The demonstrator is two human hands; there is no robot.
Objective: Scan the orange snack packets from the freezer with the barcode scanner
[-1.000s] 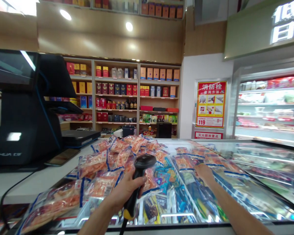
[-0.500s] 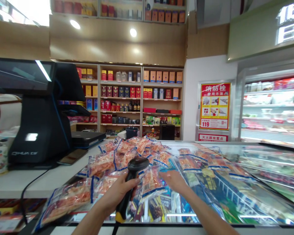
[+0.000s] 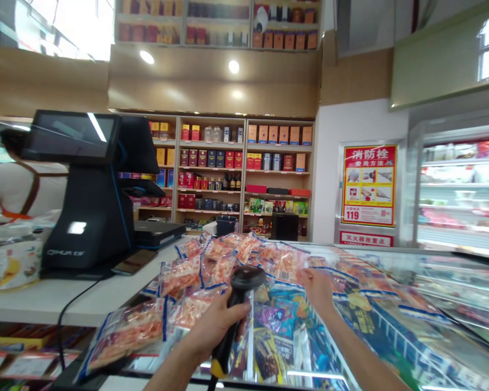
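My left hand [image 3: 218,326] is wrapped around the handle of a black and yellow barcode scanner [image 3: 248,278], held upright over the glass top. To its right, my right hand [image 3: 318,290] has its fingers closed at the right edge of a clear, blue-edged snack packet [image 3: 286,267] with a barcode label facing me. The fingertips are partly blurred. Behind and left of the scanner lies a heap of similar packets [image 3: 181,276] with orange-pink contents. One larger packet [image 3: 126,331] rests at the near left.
A black checkout terminal [image 3: 92,217] stands on the white counter [image 3: 14,307], with a phone [image 3: 134,262] beside it. More packets [image 3: 372,283] lie on the freezer's glass top at right. A person [image 3: 20,179] is behind the terminal. The scanner's cord hangs downward.
My right hand has moved the barcoded packet away from the scanner, farther back and to the right. The view has shifted left, bringing the person behind the terminal into sight.
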